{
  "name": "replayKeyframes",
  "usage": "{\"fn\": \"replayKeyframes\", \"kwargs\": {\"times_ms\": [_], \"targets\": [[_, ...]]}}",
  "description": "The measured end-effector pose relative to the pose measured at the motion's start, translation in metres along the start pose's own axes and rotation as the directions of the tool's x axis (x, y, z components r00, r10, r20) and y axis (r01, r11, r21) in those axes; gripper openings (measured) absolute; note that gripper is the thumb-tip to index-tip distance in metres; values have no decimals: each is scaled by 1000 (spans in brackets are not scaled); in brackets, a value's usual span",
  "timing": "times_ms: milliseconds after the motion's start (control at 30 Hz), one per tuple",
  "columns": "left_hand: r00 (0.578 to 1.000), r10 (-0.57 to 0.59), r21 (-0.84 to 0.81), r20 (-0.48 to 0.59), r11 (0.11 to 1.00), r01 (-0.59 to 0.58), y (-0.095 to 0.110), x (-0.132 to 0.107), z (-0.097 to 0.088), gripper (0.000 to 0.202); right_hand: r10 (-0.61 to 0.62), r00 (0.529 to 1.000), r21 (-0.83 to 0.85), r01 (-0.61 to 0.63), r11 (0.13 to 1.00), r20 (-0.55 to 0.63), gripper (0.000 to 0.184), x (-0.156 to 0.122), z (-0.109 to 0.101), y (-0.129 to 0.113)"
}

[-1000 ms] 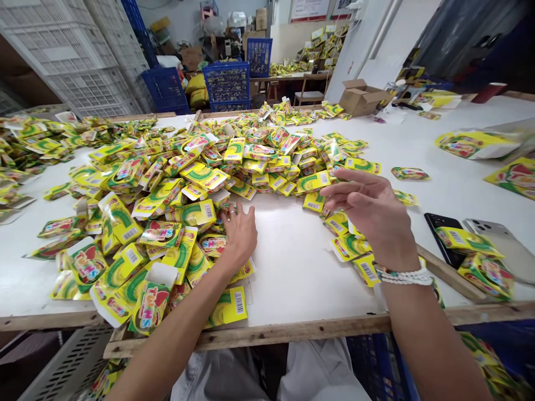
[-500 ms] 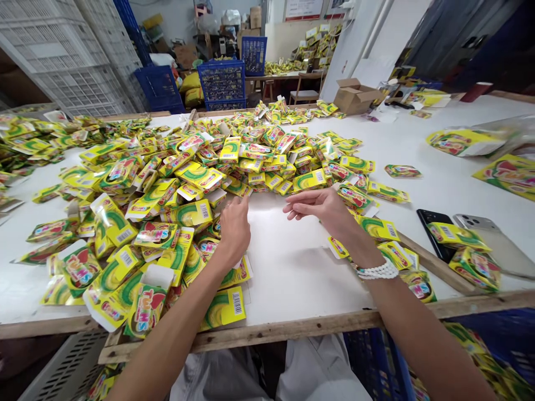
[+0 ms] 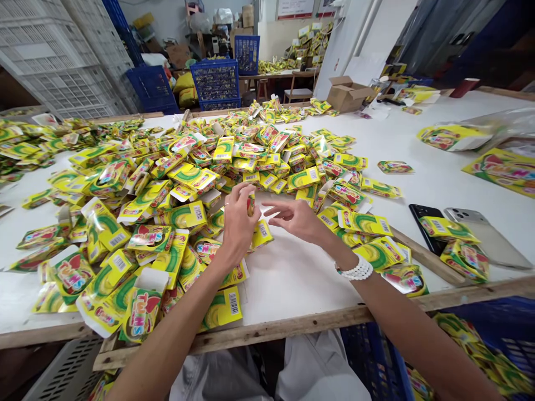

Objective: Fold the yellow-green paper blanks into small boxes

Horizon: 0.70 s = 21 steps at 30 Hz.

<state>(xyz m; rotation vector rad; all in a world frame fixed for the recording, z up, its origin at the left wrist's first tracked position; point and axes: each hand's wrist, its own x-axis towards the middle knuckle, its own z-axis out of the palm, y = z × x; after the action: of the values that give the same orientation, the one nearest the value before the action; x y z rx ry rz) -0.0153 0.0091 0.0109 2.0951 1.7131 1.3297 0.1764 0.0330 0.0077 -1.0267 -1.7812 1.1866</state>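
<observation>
- a small yellow-green carton (image 3: 251,204) is held up just above the table, in front of the person and at the near edge of the pile.
- the left hand (image 3: 238,223) has it pinched between thumb and fingertips, closed on its near side, with the wrist raised off the table.
- the right hand (image 3: 299,220) is loose and holds nothing; its fingers (image 3: 273,211) are stretched out flat toward the carton and stop just beside it. whether they touch it cannot be told.
- a white bead bracelet (image 3: 355,270) sits on the right wrist.
- a second carton (image 3: 262,234), barcode up, lies on the table just under the left hand.
- the pile (image 3: 188,167) of like cartons, many with open flaps, spreads over the left and far side of the white table (image 3: 292,278), and more lie to the right of the right hand.
- a black phone (image 3: 424,218) and a silver phone (image 3: 491,240) lie side by side near the table's right end, a carton partly over the black one.
- a blue crate (image 3: 376,356) with more cartons stands under the table's near right edge.
- a cardboard box (image 3: 346,93) stands at the far edge, and blue baskets (image 3: 215,83) stand behind it on the floor.
</observation>
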Motion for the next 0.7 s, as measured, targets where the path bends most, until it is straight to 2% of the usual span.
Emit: {"fn": "replayKeyframes", "kwargs": {"times_ms": [67, 167, 267, 367, 500, 600, 700], "targets": [[998, -8, -171, -63, 985, -3, 6, 1, -1, 41, -28, 997, 55, 24, 998, 70, 54, -1, 6, -3], [994, -63, -270, -90, 962, 36, 9, -1, 0, 27, -19, 992, 176, -4, 984, 126, 57, -3, 13, -6], [995, -64, -284, -76, 958, 40, 10, -6, 5, 15, -9, 996, 174, -7, 985, 90, 63, -3, 20, -4], [995, -77, -292, -69, 955, 53, 8, -10, 12, 13, 3, 999, 179, -9, 984, 36, 57, -1, 24, 3], [992, -122, -369, -29, 924, 103, 5, -11, 17, 21, 31, 997, 218, -15, 976, -73, 54, 5, 22, 12], [982, -182, -471, 52, 863, 185, 3, -10, 20, 33, 57, 986, 218, -22, 976, -159, 47, 7, 17, 12], [963, -222, -574, 154, 773, 270, 2, -10, 24, 38, 92, 987, 265, -55, 963, -130, 46, 6, 11, 6]]}}
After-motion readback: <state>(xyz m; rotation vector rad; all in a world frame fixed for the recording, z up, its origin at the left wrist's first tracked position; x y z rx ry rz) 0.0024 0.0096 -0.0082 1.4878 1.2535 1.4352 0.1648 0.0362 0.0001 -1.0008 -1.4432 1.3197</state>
